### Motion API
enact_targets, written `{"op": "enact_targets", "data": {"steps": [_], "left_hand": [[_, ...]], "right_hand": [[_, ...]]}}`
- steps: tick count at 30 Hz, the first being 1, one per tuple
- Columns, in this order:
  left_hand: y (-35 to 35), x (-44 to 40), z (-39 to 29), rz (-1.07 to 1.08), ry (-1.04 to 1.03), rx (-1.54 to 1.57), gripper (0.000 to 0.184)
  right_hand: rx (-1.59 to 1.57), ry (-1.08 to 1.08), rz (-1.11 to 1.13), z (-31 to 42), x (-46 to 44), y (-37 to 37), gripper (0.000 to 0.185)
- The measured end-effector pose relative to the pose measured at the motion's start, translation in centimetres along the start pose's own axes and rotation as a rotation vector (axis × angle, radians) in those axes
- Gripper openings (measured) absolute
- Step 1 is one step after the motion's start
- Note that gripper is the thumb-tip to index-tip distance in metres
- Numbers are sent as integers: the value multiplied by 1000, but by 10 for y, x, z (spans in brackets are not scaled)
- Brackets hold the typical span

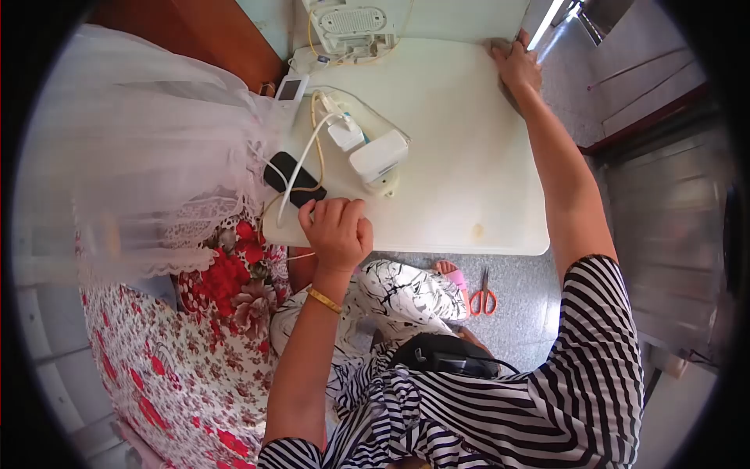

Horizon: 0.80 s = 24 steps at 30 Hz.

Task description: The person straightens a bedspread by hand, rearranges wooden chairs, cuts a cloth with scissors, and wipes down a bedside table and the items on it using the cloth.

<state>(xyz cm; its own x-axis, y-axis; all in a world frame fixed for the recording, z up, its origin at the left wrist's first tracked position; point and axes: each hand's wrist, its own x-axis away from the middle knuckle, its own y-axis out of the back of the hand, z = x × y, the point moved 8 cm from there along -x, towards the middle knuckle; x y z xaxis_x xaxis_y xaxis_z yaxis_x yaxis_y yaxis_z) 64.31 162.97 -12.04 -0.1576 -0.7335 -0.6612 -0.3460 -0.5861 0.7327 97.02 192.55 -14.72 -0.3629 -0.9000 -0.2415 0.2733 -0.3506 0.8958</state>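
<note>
My left hand rests at the front edge of the white table, its fingers curled in. What lies under the fingers, if anything, is hidden. Just beyond it is a black phone with a white cable looping over it. My right hand reaches out to the far right corner of the table, with its fingers bent around the edge. Between the hands, nearer the left one, are a white charger and a white box-shaped device, lying on a power strip.
A white router-like unit stands at the back with thin yellow cables. A small device with a screen lies at the left edge. White lace cloth and floral fabric hang at left. Orange-handled scissors lie on the floor.
</note>
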Motion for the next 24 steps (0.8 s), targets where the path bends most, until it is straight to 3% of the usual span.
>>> {"op": "enact_targets", "data": {"steps": [2,4,9,16,19,24], "left_hand": [[0,2,0,2,10,5,17],[2,1,0,-12,16,8,17],[8,-2,-5,-62,-13,9,15],[7,1,-2,-62,17,15,15],[6,1,-1,-71,18,25,11],[7,0,-1,-103,12,48,7]], "right_hand": [[11,38,-7,-1,17,0,49],[147,261,7,15,55,15,47],[-17,497,55,26,157,53,42],[-107,624,289,11,310,98,42],[-142,707,328,10,336,114,45],[-214,629,340,26,282,83,39]]}}
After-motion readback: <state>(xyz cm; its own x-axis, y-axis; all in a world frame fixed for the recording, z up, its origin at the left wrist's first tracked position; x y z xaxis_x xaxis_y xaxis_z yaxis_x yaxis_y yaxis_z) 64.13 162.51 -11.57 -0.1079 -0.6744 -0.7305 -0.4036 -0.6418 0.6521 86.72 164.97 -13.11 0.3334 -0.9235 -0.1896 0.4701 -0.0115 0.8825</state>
